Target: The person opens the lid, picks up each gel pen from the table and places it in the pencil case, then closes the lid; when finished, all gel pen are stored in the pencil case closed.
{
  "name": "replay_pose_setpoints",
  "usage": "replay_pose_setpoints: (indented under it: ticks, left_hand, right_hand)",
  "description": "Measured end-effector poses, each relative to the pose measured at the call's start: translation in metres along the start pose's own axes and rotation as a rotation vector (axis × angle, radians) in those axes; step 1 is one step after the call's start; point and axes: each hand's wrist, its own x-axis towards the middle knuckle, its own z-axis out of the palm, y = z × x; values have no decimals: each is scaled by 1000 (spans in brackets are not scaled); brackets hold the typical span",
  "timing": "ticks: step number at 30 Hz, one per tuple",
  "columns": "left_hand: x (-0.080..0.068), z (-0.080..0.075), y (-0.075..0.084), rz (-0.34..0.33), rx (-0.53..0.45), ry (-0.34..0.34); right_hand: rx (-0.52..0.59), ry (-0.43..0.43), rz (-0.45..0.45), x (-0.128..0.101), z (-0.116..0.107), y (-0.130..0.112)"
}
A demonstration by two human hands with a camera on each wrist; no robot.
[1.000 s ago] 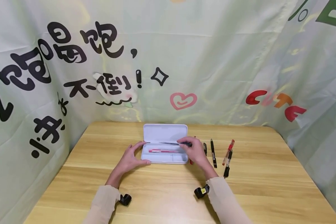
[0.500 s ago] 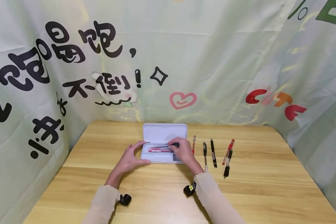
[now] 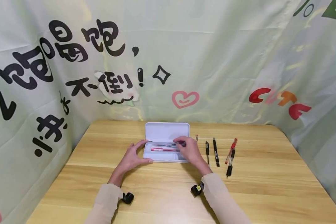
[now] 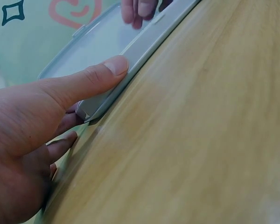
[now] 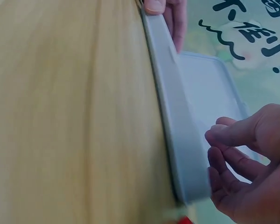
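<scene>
A pale pencil case (image 3: 159,157) lies with its lid raised at the back in the head view. My left hand (image 3: 130,156) holds its left end, thumb on the front wall and fingers around the back corner. A red pen (image 3: 160,149) lies lengthwise inside. Behind it, also in the long compartment, is a clear pen with a dark end (image 3: 163,145). Over the right part of the case, my right hand (image 3: 191,151) pinches that dark end. In the right wrist view, the thumb and index finger come together beyond the case wall; the pen is hidden there.
Right of the case on the wooden table (image 3: 168,193) lie a partly hidden red pen (image 3: 197,137), two black pens (image 3: 207,148), and at the far right a red pen (image 3: 233,144) against a black pen (image 3: 230,168). A printed curtain (image 3: 218,62) hangs behind.
My right hand has brought the dark-ended pen leftward and down into the case behind the red pen, then shifted slightly right. My left hand stays on the case.
</scene>
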Motion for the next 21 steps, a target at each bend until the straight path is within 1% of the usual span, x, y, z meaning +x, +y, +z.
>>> replay_pose_setpoints:
  ticks: [5,10,16,21]
  left_hand:
    - [0,0,1,10,4,0]
    - [0,0,-1,-1,11,1]
    - [0,0,-1,-19,-5,-4]
    - [0,0,-1,-35,-19,-2]
  right_hand:
    - [24,4,-31,-8,-25,1]
    - [5,15,-27,-21,-51,5]
    - [-54,66,-9,-43,-88,19]
    - [-117,111,31,-61,-118,30]
